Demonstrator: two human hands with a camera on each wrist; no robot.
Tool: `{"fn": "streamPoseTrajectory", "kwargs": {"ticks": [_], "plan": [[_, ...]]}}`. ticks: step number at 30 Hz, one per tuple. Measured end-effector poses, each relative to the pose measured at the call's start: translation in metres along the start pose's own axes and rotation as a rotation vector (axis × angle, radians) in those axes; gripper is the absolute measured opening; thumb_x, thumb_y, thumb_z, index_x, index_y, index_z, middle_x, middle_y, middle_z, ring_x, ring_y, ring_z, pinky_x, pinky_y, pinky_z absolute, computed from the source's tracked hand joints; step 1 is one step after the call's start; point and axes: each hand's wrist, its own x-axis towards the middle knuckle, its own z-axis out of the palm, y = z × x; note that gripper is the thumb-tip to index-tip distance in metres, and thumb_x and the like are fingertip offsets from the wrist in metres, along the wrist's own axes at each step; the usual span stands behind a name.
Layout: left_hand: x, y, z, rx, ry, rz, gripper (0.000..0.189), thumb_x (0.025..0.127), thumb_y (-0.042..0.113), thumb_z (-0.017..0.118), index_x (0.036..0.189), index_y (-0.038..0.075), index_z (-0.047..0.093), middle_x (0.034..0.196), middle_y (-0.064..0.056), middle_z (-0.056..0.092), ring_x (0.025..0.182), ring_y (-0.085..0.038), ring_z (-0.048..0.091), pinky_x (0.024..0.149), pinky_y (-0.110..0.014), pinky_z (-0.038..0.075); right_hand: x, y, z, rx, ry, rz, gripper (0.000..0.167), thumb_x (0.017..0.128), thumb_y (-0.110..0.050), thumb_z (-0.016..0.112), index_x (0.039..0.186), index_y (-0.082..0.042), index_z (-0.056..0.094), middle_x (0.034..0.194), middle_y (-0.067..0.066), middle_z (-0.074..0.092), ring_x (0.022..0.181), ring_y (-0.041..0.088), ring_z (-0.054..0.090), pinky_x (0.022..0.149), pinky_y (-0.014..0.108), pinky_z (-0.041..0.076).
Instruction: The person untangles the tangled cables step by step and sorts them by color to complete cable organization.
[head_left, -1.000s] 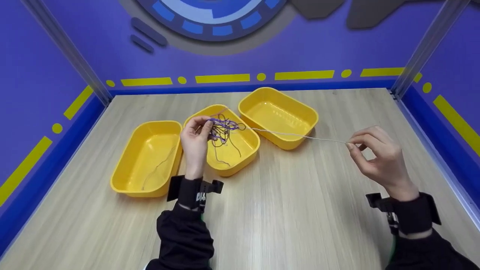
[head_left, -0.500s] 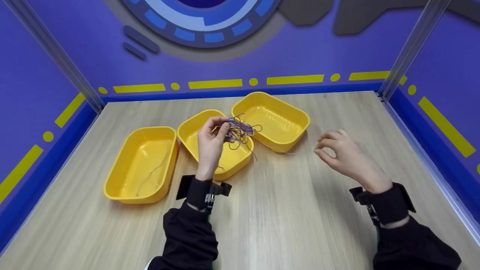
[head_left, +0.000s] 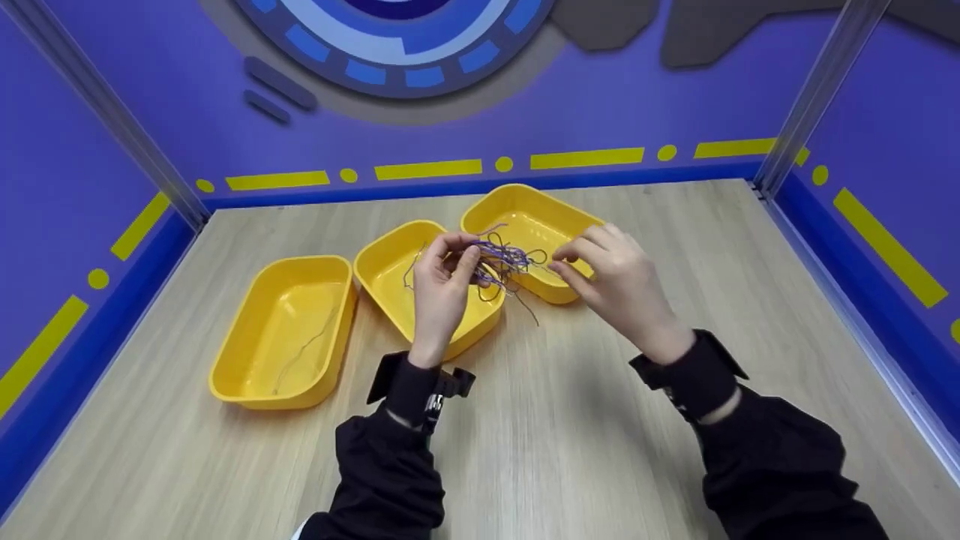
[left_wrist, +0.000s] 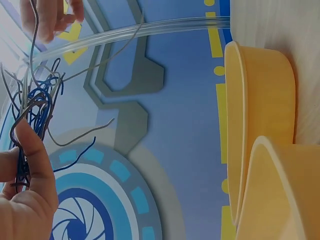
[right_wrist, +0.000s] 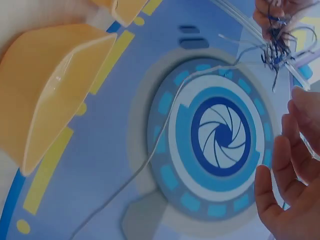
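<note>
1. Head view: left hand (head_left: 442,289) with thumb and fingers pinched on the tangle (head_left: 508,256) of purple and dark string, held up clear of the table.
2. Right hand (head_left: 619,281) just beside the tangle's far side. Thumb tip and fingertips near one another, gap narrow. Can't tell from head or right wrist view if pinching a strand or not.
3. Right wrist view: same hand with fingers bent and slightly spread, apart from the main clump.
4. Loose ends sticking out of the tangle all round, small loop toward the right fingertips. Also in right wrist view, long pale strand (right_wrist: 125,184) slanting from near the clump down to the bottom edge.
5. Below the tangle: middle tub (head_left: 386,274) and right tub (head_left: 521,201), both yellow, close together at an angle. Right tub partly hidden by right hand.
6. Off to the left: left tub (head_left: 289,307), same yellow, one thin strand (head_left: 301,350) lying inside along the floor.
7. Black straps on both wrists, black sleeves behind.
8. Under everything: pale wood-grain table (head_left: 525,442). Behind: blue-purple wall (head_left: 352,142), yellow dashes and dots low down, big ring graphic (head_left: 424,77) above.
</note>
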Motion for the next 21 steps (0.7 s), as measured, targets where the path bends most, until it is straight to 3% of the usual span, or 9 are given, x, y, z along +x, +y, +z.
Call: {"fn": "streamPoseTrajectory", "kwargs": {"ticks": [9,13,17,21], "plan": [[-0.006,0.003,0.006,0.055,-0.029,0.061,0.010,0.101,-0.007,0.059,0.108,-0.013,0.063,0.098,-0.025,0.066,0.076,-0.012,0.062,0.062,-0.020,0.059,0.005,-0.009,0.015,-0.030,-0.079,0.058,0.009,0.090,-0.005,0.080,0.090,-0.002,0.071,0.085,0.010,0.065,0.080,0.027,0.059,0.068,0.039,0.051],[-0.004,0.001,0.007,0.046,-0.019,0.075,0.009,0.101,-0.008,0.059,0.106,-0.013,0.063,0.095,-0.024,0.066,0.075,-0.011,0.061,0.061,-0.020,0.058,0.005,-0.006,0.020,-0.021,-0.099,0.023,0.011,0.090,0.002,0.074,0.090,0.000,0.064,0.086,0.012,0.062,0.080,0.026,0.060,0.067,0.039,0.050],[0.000,-0.002,0.002,0.048,0.008,0.074,0.008,0.101,-0.007,0.059,0.105,-0.013,0.063,0.093,-0.022,0.065,0.072,-0.009,0.060,0.059,-0.019,0.057,0.005,-0.003,0.026,0.027,-0.063,-0.067,0.013,0.091,0.004,0.070,0.093,0.001,0.057,0.088,0.014,0.055,0.078,0.026,0.061,0.064,0.038,0.053],[0.008,-0.008,-0.012,0.060,0.096,0.065,0.008,0.100,-0.007,0.060,0.104,-0.014,0.063,0.091,-0.021,0.066,0.069,-0.005,0.059,0.057,-0.018,0.055,0.000,0.004,0.024,0.107,0.025,-0.097,0.012,0.092,0.007,0.063,0.095,0.002,0.053,0.089,0.014,0.049,0.071,0.021,0.054,0.057,0.029,0.050]]}}
